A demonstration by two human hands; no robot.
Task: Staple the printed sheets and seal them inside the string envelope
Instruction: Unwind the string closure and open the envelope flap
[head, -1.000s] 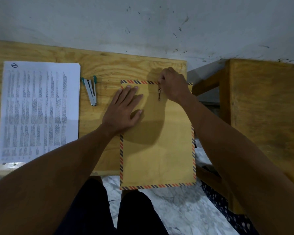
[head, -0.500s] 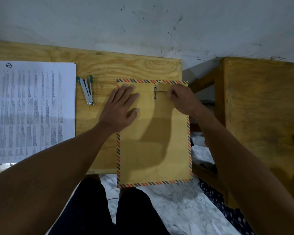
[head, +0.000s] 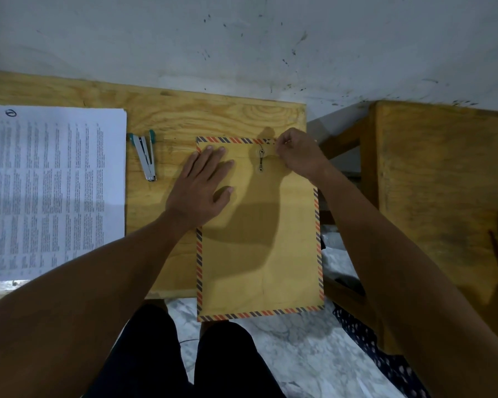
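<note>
Pinching the thin string (head: 266, 142) with closed right hand (head: 298, 155) fingers, while the left hand (head: 203, 186), fingers spread, is flattening the envelope (head: 259, 239) (light, floppy paper).

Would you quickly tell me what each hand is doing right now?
Left hand: open, flat on the envelope.
Right hand: closed, pinching the closure string.

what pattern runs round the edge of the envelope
Diagonal orange and dark blue stripes border the brown envelope, clearest along its near edge in the head view.
</note>
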